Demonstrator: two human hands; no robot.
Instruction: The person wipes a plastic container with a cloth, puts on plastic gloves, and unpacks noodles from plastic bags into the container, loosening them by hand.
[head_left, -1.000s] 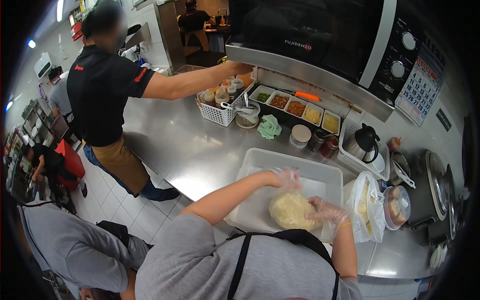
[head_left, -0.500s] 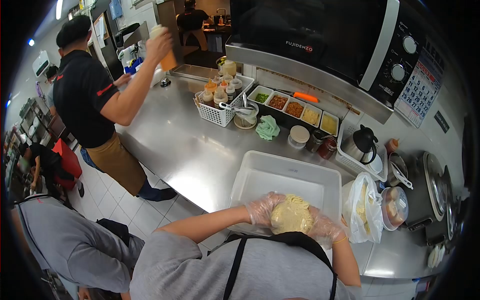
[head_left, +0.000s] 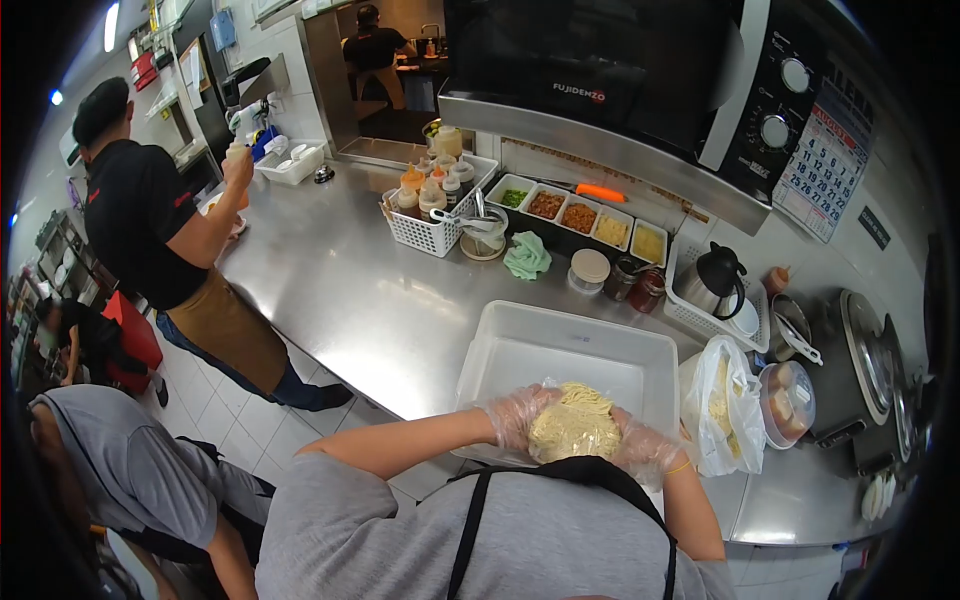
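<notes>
A bundle of pale yellow noodles, its lower part shiny as if in clear plastic, is held up near my chest. My left hand, in a loose transparent glove, grips its left side. On the other side my right hand, gloved the same way, curls round it; some of its fingers are hidden. Below and beyond the bundle, a translucent plastic tub rests on the counter, its visible floor bare. A white plastic bag with more yellow noodles stands right of the tub.
Along the wall are a basket of squeeze bottles, topping containers, a green cloth, jars and a thermos jug. A microwave overhangs them. A person in black and another in grey stand left.
The noodle bundle has tilted and shifted slightly between my hands, showing more shiny plastic below. The person in black has lowered a squeeze bottle. The person in grey has bent and moved an arm.
</notes>
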